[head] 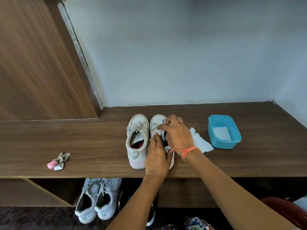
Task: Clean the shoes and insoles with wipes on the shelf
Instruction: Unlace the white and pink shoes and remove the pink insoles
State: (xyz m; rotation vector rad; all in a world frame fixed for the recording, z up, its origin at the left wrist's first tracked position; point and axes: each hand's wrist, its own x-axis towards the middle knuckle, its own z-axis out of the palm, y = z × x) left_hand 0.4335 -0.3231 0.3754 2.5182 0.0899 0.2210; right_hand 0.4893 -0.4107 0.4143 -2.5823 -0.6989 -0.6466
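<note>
Two pale grey sneakers stand side by side on the brown wooden shelf (83, 140), toes pointing at the wall. The left shoe (137, 138) is untouched, its pink lining showing. Both hands are on the right shoe (157, 121). My left hand (157, 156) covers its heel and opening and grips it. My right hand (177, 133) pinches the laces and tongue near the middle. A used white wipe (200, 141) lies flat just right of that shoe. A blue plastic tub (223, 131) further right holds folded wipes. No insole is visible.
A pink and silver keychain (58, 161) lies on the shelf at the left. Below the shelf stand a pair of light blue sneakers (98, 198) and a dark shoe (153, 211). A red basin (289, 211) and patterned cloth (197, 224) sit at lower right.
</note>
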